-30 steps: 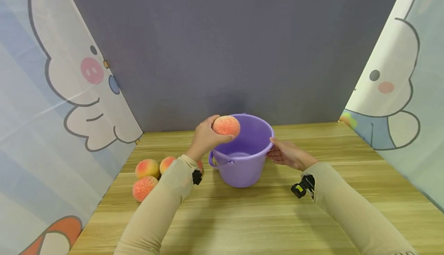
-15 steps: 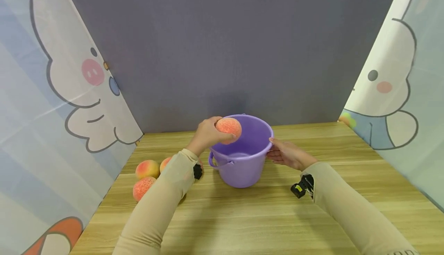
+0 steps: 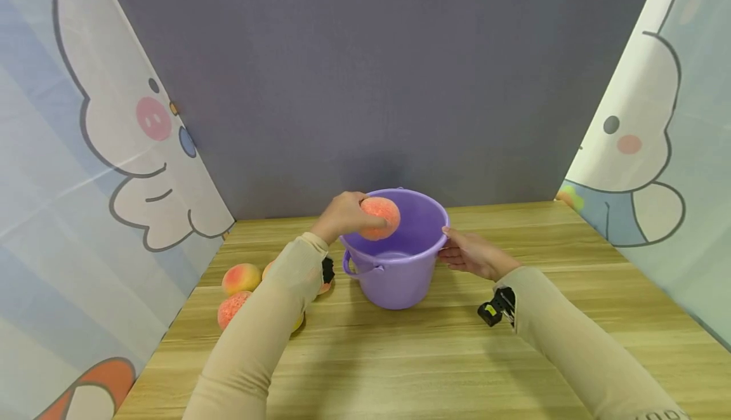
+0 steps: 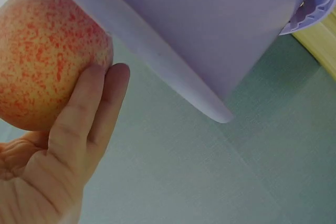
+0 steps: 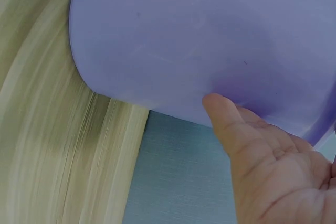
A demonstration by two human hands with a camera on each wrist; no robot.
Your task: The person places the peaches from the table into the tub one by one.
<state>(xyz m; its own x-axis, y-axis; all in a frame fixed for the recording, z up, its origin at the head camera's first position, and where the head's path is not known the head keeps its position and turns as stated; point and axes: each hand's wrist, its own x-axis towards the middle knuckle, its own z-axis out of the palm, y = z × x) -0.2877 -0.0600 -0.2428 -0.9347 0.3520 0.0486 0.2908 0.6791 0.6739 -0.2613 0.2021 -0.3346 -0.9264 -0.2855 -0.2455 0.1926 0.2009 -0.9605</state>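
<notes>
My left hand (image 3: 344, 214) holds a speckled pink-orange peach (image 3: 381, 219) above the left part of the purple bucket's opening. In the left wrist view, fingers curve round the peach (image 4: 50, 59) beside the bucket's rim (image 4: 173, 69). The purple bucket (image 3: 396, 283) stands upright on the table, its handle hanging at the left front. At its right side, my right hand (image 3: 474, 254) grips the rim, the thumb at the edge and the fingers against the outer wall. The right wrist view shows those fingers (image 5: 223, 111) touching the bucket's wall (image 5: 157, 35).
Several more peaches lie left of the bucket, among them a yellow-red peach (image 3: 242, 278) and a speckled peach (image 3: 231, 309); my left forearm partly hides the group. A dark grey wall (image 3: 388, 90) rises behind the wooden table (image 3: 434, 369). Cartoon-printed curtains (image 3: 137, 198) flank both sides.
My left hand has moved slightly right and down with the peach, further over the bucket's opening. The right hand and the bucket have stayed almost in place.
</notes>
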